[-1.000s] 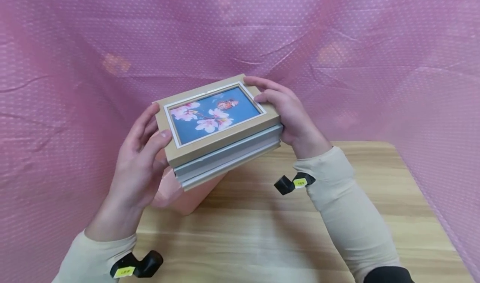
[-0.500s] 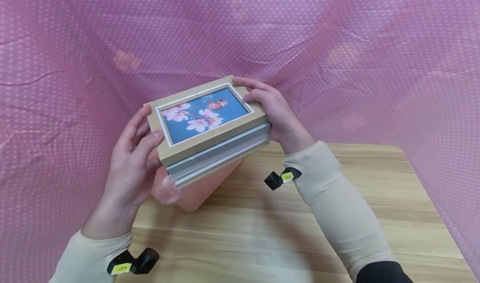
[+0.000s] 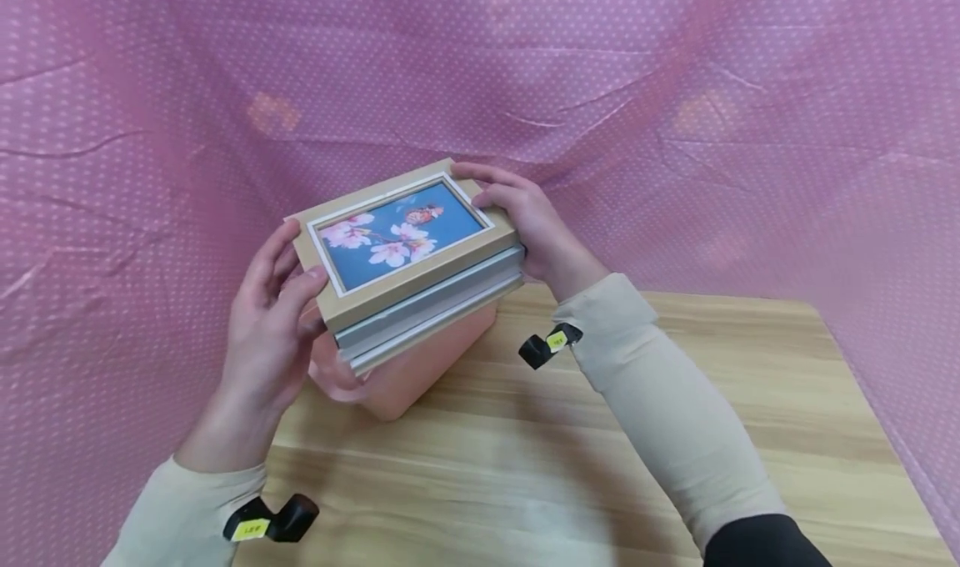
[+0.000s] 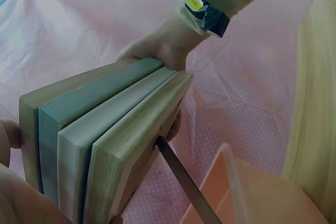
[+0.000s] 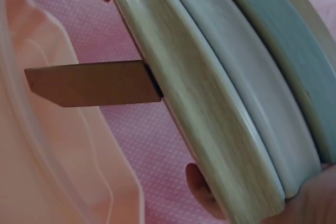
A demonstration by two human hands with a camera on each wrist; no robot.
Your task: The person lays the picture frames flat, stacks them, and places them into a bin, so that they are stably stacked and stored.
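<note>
Both hands hold a stack of several picture frames in the air, tilted. The top picture frame has a tan border, a white inner edge and a picture of pink blossoms and a butterfly on blue. My left hand grips the stack's left end, thumb on the top border. At the right end, my right hand grips it with fingertips on the top. Below lie a blue-green frame, a white frame and a wood-coloured frame. A brown stand leg sticks out from the bottom frame's back.
A pink plastic bin stands on the wooden table, partly hidden beneath the stack. In the right wrist view, the stand leg overlaps the bin's rim. Pink dotted cloth hangs around the table.
The stack and both hands have shifted left in the head view, the right hand most. The background has slid right as the view turned. Both grips stay the same.
</note>
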